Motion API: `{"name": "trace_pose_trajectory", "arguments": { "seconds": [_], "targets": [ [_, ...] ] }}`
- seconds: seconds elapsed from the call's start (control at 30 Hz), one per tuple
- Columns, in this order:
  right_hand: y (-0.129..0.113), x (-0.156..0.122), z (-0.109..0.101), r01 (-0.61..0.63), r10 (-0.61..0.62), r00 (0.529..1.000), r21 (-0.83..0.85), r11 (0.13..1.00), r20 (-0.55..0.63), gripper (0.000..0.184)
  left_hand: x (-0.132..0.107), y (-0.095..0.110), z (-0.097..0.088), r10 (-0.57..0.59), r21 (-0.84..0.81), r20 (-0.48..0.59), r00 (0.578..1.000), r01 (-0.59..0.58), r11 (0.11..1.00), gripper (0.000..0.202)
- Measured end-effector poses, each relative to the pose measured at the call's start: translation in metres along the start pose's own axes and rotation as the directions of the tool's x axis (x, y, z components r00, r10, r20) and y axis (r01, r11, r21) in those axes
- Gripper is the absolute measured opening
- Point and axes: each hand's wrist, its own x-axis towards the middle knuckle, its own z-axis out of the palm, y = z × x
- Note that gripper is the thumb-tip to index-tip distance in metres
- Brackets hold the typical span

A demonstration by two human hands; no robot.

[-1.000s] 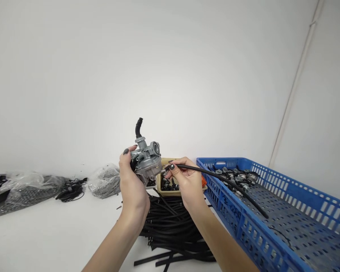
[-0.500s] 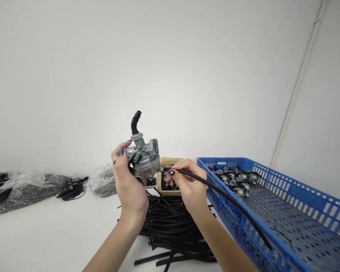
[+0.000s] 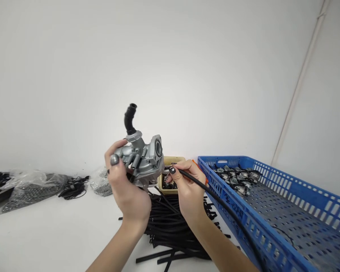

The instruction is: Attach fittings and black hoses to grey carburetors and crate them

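A grey metal carburetor (image 3: 147, 160) is gripped in my left hand (image 3: 129, 192), with the thumb over its near side and the fingers behind it. A bent black rubber boot (image 3: 129, 119) rises from its top. My right hand (image 3: 189, 185) pinches a long black rubber hose (image 3: 218, 200) near one end. That end is close against the lower right side of the carburetor; my fingers hide whether it is pushed onto a fitting. The rest of the hose trails down to the right over my forearm.
Many loose black hoses (image 3: 170, 226) lie on the white table below my hands. Behind them stands a cream bin (image 3: 174, 159) of small parts. A blue crate (image 3: 243, 223) at right holds several carburetors (image 3: 238, 175). Plastic bags of parts (image 3: 36, 192) and black cords (image 3: 73, 187) lie at left.
The carburetor has come nearer and tilted, its round opening turned more toward the right. The hose end is still at its lower side. Something orange now shows behind my right hand.
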Motion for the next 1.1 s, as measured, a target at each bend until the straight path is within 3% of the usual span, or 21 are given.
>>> {"name": "trace_pose_trajectory", "arguments": {
  "seconds": [0.07,0.13,0.27,0.47,0.67,1.1],
  "targets": [
    [-0.004,0.000,-0.001,0.005,-0.005,0.999,0.015,1.000,0.033,0.017,0.000,0.004,0.002,0.095,-0.074,-0.059,0.994,-0.099,0.992,0.021],
    [-0.007,0.002,-0.003,-0.048,0.045,0.997,0.043,0.998,0.058,0.019,0.001,0.006,0.004,0.081,-0.128,-0.073,0.994,-0.090,0.988,0.020],
    [-0.012,0.008,-0.010,-0.160,0.155,0.984,0.063,0.985,0.083,0.022,0.003,0.004,0.005,-0.113,-0.143,-0.043,0.993,0.106,0.984,0.023],
    [-0.015,0.010,-0.013,-0.234,0.224,0.968,0.078,0.969,0.117,0.029,0.004,-0.003,0.002,-0.330,-0.107,-0.062,0.942,0.323,0.940,0.034],
    [-0.013,0.012,-0.011,-0.259,0.253,0.957,0.022,0.966,0.138,0.038,0.004,-0.003,-0.001,-0.349,-0.089,-0.053,0.936,0.343,0.935,0.036],
    [-0.012,0.015,-0.017,-0.125,0.156,0.968,-0.159,0.979,0.195,0.037,0.007,-0.004,-0.003,-0.327,-0.088,-0.033,0.944,0.323,0.942,0.036]
  ]
}}
